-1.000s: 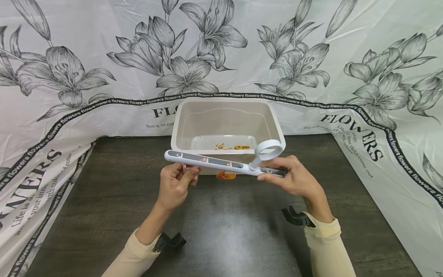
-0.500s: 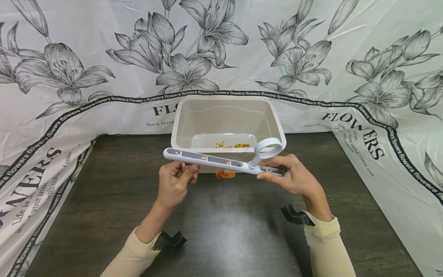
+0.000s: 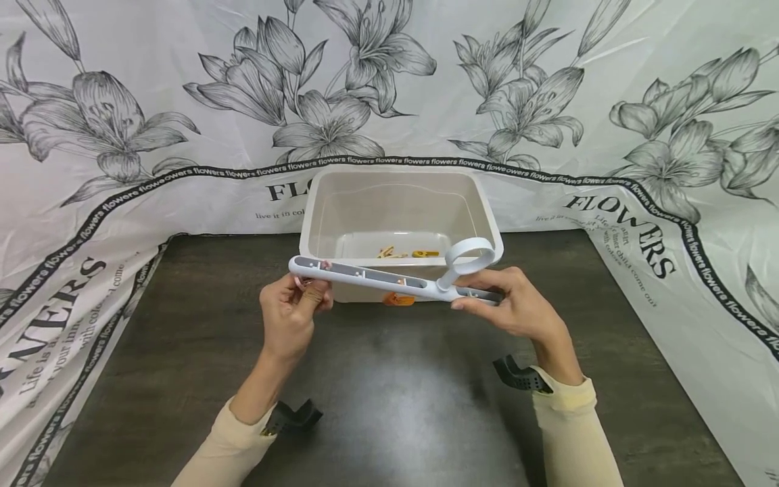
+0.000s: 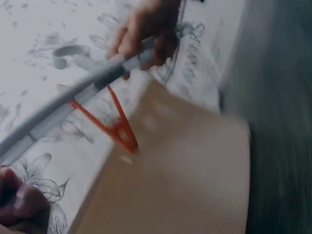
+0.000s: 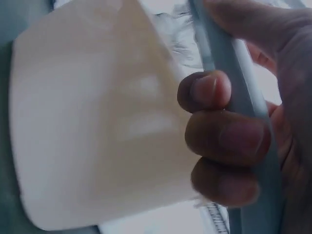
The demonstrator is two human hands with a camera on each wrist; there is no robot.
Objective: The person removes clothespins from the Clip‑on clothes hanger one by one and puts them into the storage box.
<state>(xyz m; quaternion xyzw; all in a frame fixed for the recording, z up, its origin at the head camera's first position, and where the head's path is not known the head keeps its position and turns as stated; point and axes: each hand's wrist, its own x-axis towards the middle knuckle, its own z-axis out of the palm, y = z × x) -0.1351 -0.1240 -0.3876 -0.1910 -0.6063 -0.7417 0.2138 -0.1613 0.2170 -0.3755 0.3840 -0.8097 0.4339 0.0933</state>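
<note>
A pale grey-white hanger bar (image 3: 433,291), slotted along its top, is held tilted above the table, its left end higher. My right hand (image 3: 517,301) grips its right end near the ring hook (image 3: 448,276); in the right wrist view several curled fingers (image 5: 226,139) wrap the bar. At the other end my left hand (image 3: 291,314) pinches a small pinkish piece just under the bar, mostly hidden by the fingers; a pinkish bit shows in the slot above. From the bar's underside hangs an orange V-shaped clip (image 4: 130,145), its two arms reaching up to the bar.
Behind the bar a beige plastic bin (image 3: 402,177) stands on the dark wooden table (image 3: 402,406). Several wooden clothespins (image 3: 386,253) and a yellow clip (image 3: 425,254) lie in it. A white flower-printed cloth (image 3: 243,122) hangs behind and along both sides.
My left hand has shifted left along the bar, and the pinkish bit in the slot has moved with it to a compartment nearer the left end. My right hand stays nearly still.
</note>
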